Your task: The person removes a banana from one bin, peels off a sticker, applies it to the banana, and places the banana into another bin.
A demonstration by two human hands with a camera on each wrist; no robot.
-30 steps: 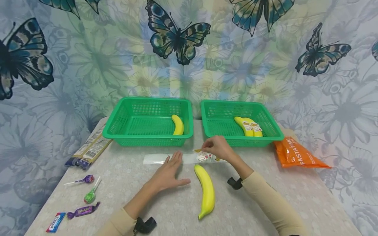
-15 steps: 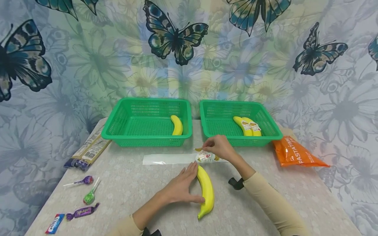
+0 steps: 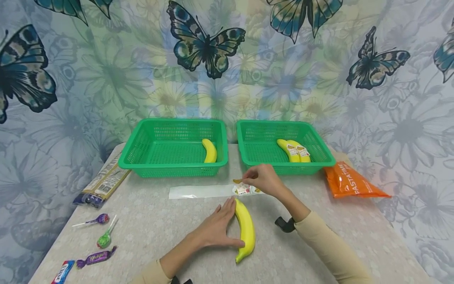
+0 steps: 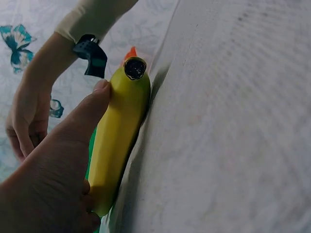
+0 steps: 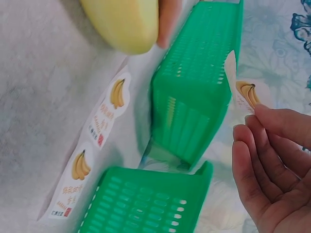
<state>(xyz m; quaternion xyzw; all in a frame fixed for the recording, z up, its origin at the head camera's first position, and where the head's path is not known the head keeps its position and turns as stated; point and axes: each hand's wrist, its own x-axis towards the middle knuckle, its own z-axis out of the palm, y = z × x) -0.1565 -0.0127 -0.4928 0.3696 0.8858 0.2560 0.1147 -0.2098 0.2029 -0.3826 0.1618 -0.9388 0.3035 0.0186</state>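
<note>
My left hand (image 3: 215,229) lies along the near side of a yellow banana (image 3: 248,232) on the table. Its fingers are fairly straight, touching the banana's far end, and the thumb rests near the other end, as the left wrist view also shows. Between thumb and fingertips my right hand (image 3: 264,180) pinches a white banana sticker (image 5: 248,92), held off the table. Below it a white backing strip (image 3: 198,191) lies across the table. Two more stickers (image 5: 110,109) printed with bananas and red lettering are on that strip in the right wrist view.
Two green baskets stand behind: the left basket (image 3: 173,170) holds a banana (image 3: 210,151), the right basket (image 3: 255,126) two labelled bananas (image 3: 293,152). An orange bag (image 3: 351,183) lies right; a gold-and-blue packet (image 3: 103,183), lollipops (image 3: 104,239) and wrapped candies (image 3: 96,257) lie left.
My left hand has moved right, off the backing strip, and come to rest against the banana. The right hand keeps its pinch on the sticker in much the same spot.
</note>
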